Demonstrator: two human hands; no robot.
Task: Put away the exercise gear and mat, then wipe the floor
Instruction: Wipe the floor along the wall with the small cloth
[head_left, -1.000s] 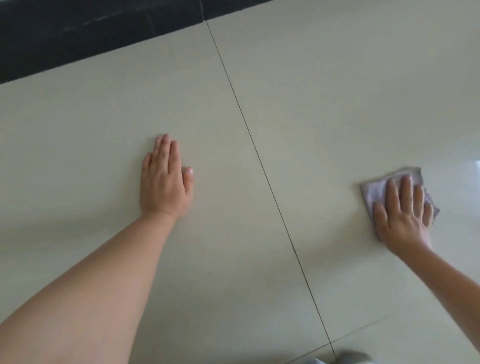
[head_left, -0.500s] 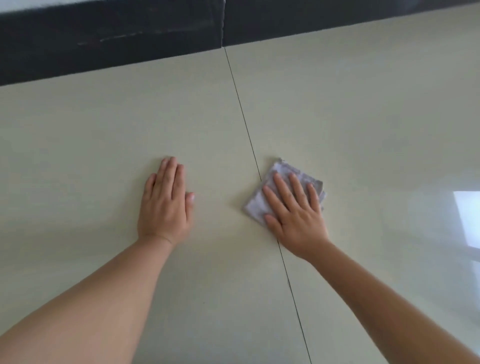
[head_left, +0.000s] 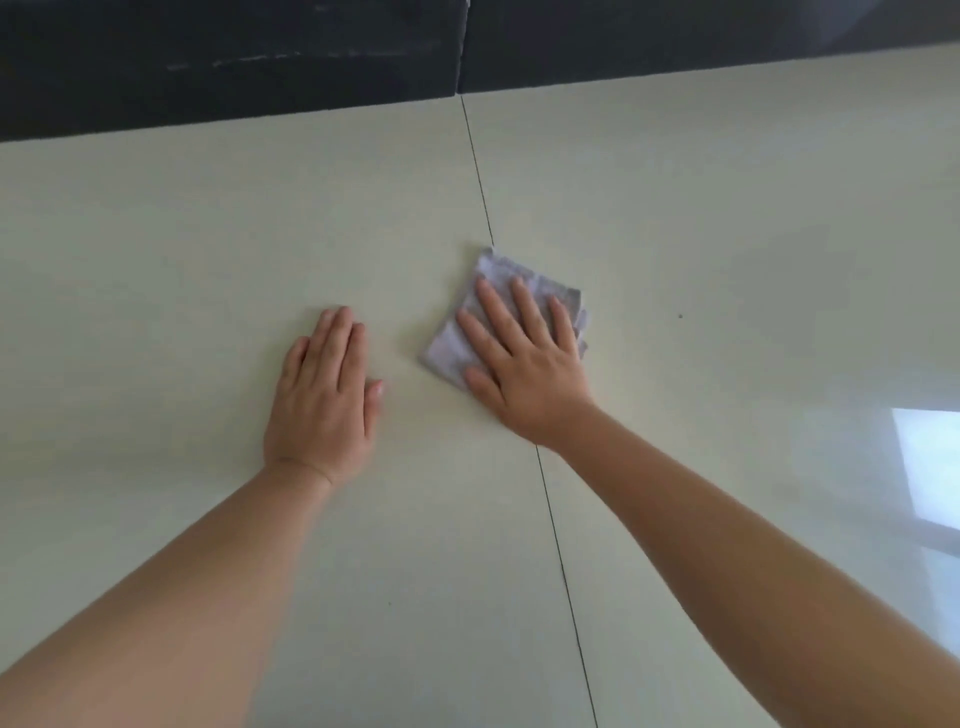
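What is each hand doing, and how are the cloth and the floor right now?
left hand: flat, palm down on the floor, fingers straight, holding nothing.
right hand: flat, fingers spread, pressing on the cloth.
cloth: folded, lying flat on the floor over the tile joint, partly under the right hand.
floor: pale tiles, glossy, with a bright reflection at the right.
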